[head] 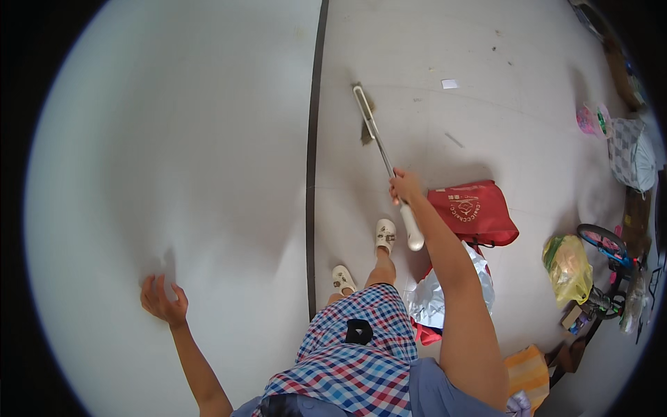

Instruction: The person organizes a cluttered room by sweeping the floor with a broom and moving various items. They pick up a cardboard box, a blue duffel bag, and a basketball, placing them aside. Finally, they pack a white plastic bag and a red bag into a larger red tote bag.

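My right hand (405,186) is closed around the metal shaft of a long-handled brush (383,151), just above its white grip. The brush's narrow white head lies over the pale floor near the dark baseboard (312,156), with brown bristles or gathered dust along it; which of these cannot be told. On the left, my left hand (164,301) is held with fingers spread and bent at the white wall (208,156), holding nothing. Whether its fingertips touch the wall is not clear.
A red bag (471,212) lies right of the brush grip, a silver foil-like bag (430,302) below it. A white scrap (449,83) and small debris dot the floor. Along the right stand a yellow plastic bag (569,268), a small bicycle (604,245) and a pink container (593,120).
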Demonstrator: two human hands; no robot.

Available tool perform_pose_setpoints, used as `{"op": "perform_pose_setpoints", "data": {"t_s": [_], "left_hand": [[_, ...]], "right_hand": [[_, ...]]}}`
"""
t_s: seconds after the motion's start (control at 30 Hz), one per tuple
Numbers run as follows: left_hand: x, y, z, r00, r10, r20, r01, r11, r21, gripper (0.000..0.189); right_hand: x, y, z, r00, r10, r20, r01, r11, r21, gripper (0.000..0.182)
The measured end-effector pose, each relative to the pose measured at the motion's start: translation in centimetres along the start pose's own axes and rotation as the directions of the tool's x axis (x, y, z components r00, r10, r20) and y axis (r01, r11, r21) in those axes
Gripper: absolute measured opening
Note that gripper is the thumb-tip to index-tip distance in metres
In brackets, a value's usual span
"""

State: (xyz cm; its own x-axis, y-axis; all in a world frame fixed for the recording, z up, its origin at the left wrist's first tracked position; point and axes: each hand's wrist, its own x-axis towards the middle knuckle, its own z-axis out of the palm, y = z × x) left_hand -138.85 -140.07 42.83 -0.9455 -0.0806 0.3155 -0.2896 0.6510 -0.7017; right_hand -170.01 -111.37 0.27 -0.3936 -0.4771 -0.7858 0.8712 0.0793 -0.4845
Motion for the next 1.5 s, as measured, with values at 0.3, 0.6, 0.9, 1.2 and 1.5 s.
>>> {"op": "perform_pose_setpoints", "data": {"t_s": [0.3,0.6,0.9,1.2,1.5], "left_hand": [[1.2,-2.1,-7.9,0.999,-0.017,-0.033,0.017,1.0,-0.003,0.027],[-2.4,3.6,-11.3,0.978,-0.205,0.046,0.203,0.872,-0.446,0.024],[-3.0,17.5,-10.1,0.516,0.139,0.845,0.855,-0.142,-0.499,0.032],[4.6,17.9,-7.5,-0.061,0.603,0.795,0.863,0.432,-0.261,0.049],[8.9,8.7,12.3,-0.029,0.538,0.842,-0.163,0.829,-0.535,0.029]], "right_hand": [[-18.2,-1.7,-8.9,0.959,0.197,0.205,-0.204,0.979,0.011,0.047],[-5.8,1.9,-20.2,0.758,-0.114,0.643,0.652,0.173,-0.738,0.02],[-18.7,9.8,0.8,0.862,-0.465,-0.201,0.207,0.684,-0.699,0.062],[-25.0,7.1,22.8,0.897,-0.069,-0.437,0.092,0.995,0.032,0.053],[-17.4,20.3,17.0,0.818,-0.375,-0.436,0.279,0.922,-0.27,0.031]]}}
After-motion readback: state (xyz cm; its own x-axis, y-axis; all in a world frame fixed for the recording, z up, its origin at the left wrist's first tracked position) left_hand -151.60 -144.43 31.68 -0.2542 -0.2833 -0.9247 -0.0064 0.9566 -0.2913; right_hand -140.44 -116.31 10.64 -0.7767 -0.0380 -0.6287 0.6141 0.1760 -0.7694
